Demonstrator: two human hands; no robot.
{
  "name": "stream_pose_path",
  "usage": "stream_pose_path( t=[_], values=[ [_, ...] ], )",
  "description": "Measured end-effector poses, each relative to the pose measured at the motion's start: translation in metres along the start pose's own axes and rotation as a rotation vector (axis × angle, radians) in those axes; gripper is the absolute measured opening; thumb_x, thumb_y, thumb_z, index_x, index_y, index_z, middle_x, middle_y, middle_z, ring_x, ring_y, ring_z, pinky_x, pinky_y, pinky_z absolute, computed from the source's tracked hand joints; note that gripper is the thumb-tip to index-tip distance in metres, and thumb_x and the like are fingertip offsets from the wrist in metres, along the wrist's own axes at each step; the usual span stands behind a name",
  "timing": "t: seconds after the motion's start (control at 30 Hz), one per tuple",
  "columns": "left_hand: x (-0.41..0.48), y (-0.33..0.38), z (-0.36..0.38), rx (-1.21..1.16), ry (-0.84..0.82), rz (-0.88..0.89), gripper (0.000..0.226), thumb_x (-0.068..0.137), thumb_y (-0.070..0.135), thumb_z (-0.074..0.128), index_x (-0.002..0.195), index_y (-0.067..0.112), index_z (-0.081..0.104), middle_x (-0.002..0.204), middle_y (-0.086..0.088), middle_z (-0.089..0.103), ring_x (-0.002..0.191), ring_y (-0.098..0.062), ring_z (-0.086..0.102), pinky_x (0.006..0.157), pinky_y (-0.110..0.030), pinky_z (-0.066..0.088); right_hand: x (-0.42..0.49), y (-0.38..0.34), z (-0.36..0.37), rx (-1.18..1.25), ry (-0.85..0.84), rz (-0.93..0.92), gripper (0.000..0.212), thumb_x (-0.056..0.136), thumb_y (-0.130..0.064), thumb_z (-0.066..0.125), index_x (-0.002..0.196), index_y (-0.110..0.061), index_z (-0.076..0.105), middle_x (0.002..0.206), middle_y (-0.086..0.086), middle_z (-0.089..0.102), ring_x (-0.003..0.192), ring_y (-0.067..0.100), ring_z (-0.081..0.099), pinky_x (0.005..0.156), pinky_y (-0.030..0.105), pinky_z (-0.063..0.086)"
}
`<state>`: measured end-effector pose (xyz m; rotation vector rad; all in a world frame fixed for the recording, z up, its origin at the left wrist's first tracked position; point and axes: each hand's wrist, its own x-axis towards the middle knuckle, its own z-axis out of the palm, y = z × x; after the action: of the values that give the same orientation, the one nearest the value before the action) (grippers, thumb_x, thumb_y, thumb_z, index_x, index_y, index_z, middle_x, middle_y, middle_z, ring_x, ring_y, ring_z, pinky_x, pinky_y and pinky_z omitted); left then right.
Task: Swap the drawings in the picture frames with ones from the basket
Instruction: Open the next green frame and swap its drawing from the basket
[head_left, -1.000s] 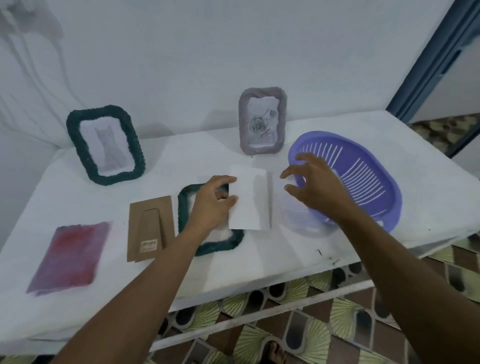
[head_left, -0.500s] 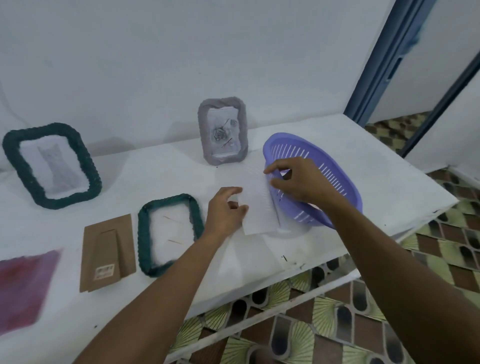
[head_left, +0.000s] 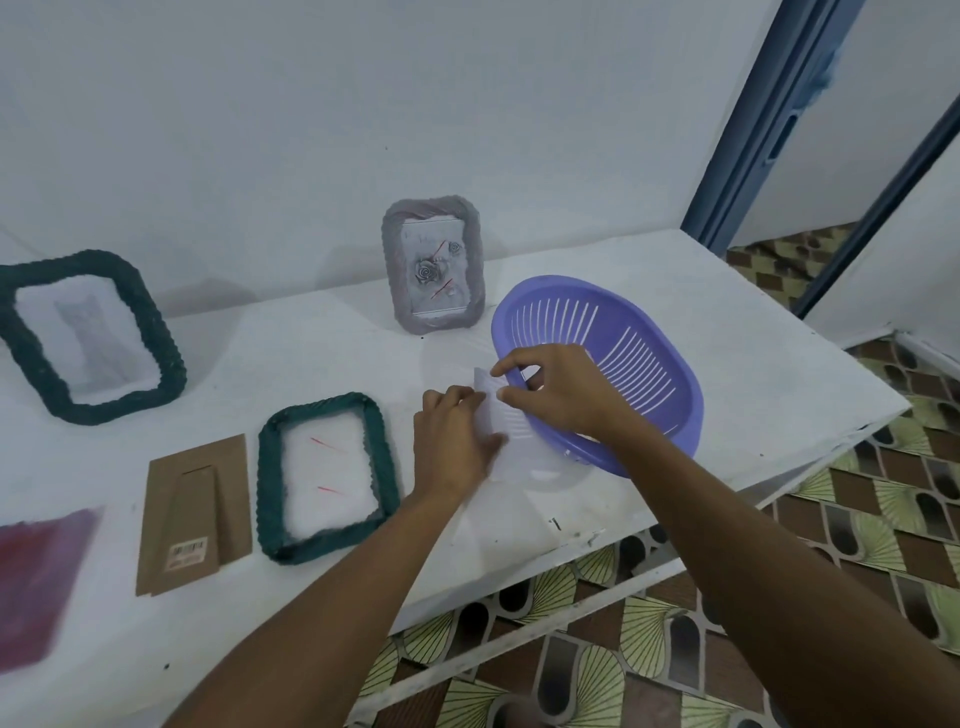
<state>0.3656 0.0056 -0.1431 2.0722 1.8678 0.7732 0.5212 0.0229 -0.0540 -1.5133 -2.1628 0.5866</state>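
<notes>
Pinching one paper (head_left: 500, 418), left hand (head_left: 454, 447) faces right hand (head_left: 563, 395).

The white worktop (head_left: 753, 364) carries a purple basket (head_left: 628, 317), a grey frame (head_left: 434, 265) standing upright, a green frame (head_left: 150, 332) by the wall, another green frame (head_left: 267, 483) lying flat, a cardboard backing (head_left: 196, 512) beside it, and a red sheet (head_left: 36, 582).

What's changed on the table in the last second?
The left hand carried the white sheet rightward, away from the flat green frame to the rim of the purple basket. The right hand, open before, now pinches the sheet's top edge. The standing green frame, the grey frame and the brown backing board stayed put.
</notes>
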Motion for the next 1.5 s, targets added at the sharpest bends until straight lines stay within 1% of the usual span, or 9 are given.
stream_pose_path(
  t=[0.3,0.43,0.5,0.6,0.73,0.9,1.23,1.43,1.5],
  values=[
    [-0.002,-0.005,0.006,0.115,-0.045,-0.040,0.059,0.080,0.068,0.057,0.126,0.031,0.058,0.130,0.006,0.049,0.117,-0.023,0.035,0.090,-0.038,0.032,-0.001,-0.002,0.003,0.040,-0.030,0.026,0.025,0.088,-0.034,0.067,0.112,-0.028,0.069,0.105,-0.015,0.062,0.068,-0.002,0.058,0.071,0.010,0.040],
    [0.002,-0.010,0.000,-0.121,0.035,-0.037,0.038,0.090,0.040,0.061,0.125,0.024,0.061,0.131,-0.001,0.047,0.118,-0.027,0.037,0.098,-0.045,0.038,0.005,0.013,-0.005,0.142,0.031,0.097,0.022,0.092,-0.031,0.059,0.113,-0.032,0.065,0.101,-0.007,0.071,0.075,0.009,0.069,0.071,0.025,0.056],
    [0.007,-0.008,-0.010,-0.361,0.069,-0.052,0.034,0.094,0.025,0.058,0.128,0.018,0.058,0.129,-0.005,0.051,0.117,-0.027,0.042,0.101,-0.045,0.039,0.013,0.029,-0.008,0.028,0.069,0.164,0.025,0.090,-0.030,0.063,0.115,-0.031,0.062,0.103,-0.005,0.071,0.082,0.011,0.067,0.080,0.030,0.055],
    [0.017,0.005,-0.027,-0.546,0.050,-0.090,0.040,0.098,0.031,0.052,0.136,0.023,0.049,0.134,0.000,0.054,0.120,-0.019,0.046,0.099,-0.033,0.040,0.022,0.050,-0.008,-0.175,-0.033,0.254,0.038,0.082,-0.035,0.071,0.117,-0.028,0.060,0.112,0.000,0.068,0.090,0.017,0.064,0.085,0.033,0.053],
    [0.023,0.018,-0.034,-0.536,-0.029,-0.008,0.046,0.095,0.039,0.056,0.138,0.026,0.049,0.134,0.002,0.055,0.124,-0.015,0.043,0.102,-0.033,0.039,0.026,0.056,0.000,-0.365,-0.192,0.286,0.061,0.073,-0.049,0.074,0.126,-0.026,0.055,0.120,0.004,0.061,0.103,0.025,0.058,0.090,0.040,0.051],
    [0.022,0.025,-0.033,-0.490,-0.009,0.018,0.047,0.091,0.036,0.062,0.135,0.019,0.054,0.133,0.002,0.057,0.124,-0.014,0.043,0.102,-0.028,0.038,0.026,0.055,0.008,-0.431,-0.153,0.258,0.065,0.075,-0.047,0.072,0.131,-0.023,0.050,0.122,0.007,0.058,0.106,0.029,0.056,0.090,0.043,0.051],
    [0.027,0.021,-0.032,-0.452,0.009,0.048,0.045,0.089,0.036,0.065,0.131,0.021,0.056,0.131,0.005,0.057,0.122,-0.011,0.042,0.097,-0.022,0.034,0.024,0.058,-0.005,-0.184,0.088,0.298,0.034,0.077,-0.012,0.067,0.107,-0.028,0.064,0.091,0.006,0.068,0.070,0.019,0.061,0.061,0.028,0.052],
    [0.029,0.021,-0.033,-0.513,0.000,0.021,0.048,0.089,0.041,0.064,0.134,0.029,0.051,0.136,0.007,0.052,0.126,-0.012,0.041,0.102,-0.034,0.042,0.016,0.052,-0.021,0.073,0.161,0.303,0.025,0.076,-0.015,0.075,0.096,-0.024,0.064,0.070,0.000,0.070,0.064,0.008,0.063,0.061,0.026,0.047],
    [0.030,0.021,-0.038,-0.576,0.004,-0.016,0.048,0.089,0.042,0.063,0.135,0.033,0.049,0.135,0.008,0.051,0.125,-0.014,0.044,0.101,-0.037,0.043,0.014,0.041,-0.028,0.231,0.221,0.286,0.026,0.078,-0.016,0.076,0.101,-0.024,0.066,0.075,-0.001,0.070,0.069,0.007,0.063,0.063,0.024,0.044]
  ],
)
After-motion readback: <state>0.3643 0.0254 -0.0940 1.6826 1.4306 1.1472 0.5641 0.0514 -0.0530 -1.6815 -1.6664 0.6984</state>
